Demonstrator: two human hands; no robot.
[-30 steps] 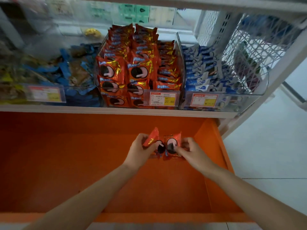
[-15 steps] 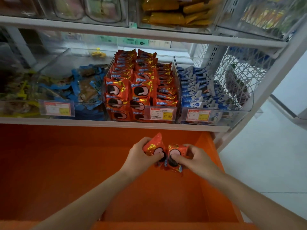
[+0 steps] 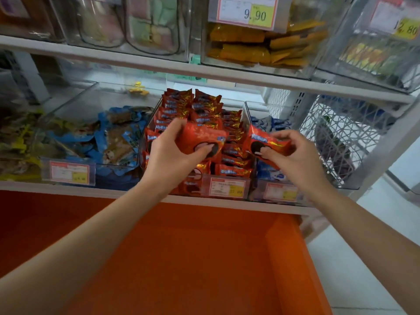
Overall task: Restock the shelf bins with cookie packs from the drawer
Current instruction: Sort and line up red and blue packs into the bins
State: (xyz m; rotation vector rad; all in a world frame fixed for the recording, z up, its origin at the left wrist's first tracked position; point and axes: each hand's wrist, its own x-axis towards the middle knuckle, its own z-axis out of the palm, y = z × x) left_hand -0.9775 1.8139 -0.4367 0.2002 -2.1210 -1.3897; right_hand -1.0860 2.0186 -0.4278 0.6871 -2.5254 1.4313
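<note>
Left hand [image 3: 172,155]: fingers and thumb are curled round a red cookie pack [image 3: 201,137], held up over the front of the middle bin [image 3: 205,187] on the shelf [image 3: 68,186].

Right hand [image 3: 291,155]: pinches a second cookie pack [image 3: 267,142] by thumb and fingertips, in front of the divider between the middle bin and the right bin [image 3: 281,192], which carries blue packs [image 3: 272,123].

The hands are apart and the two held packs do not touch.

The middle bin is stacked with rows of matching stocked packs [image 3: 204,108], and a price label [image 3: 227,188] is fixed to its front.

The orange drawer [image 3: 181,258] stands open below the shelf, and both forearms reach across it.

The left bin [image 3: 95,171] holds blue and brown wrappers in a loose heap.
</note>
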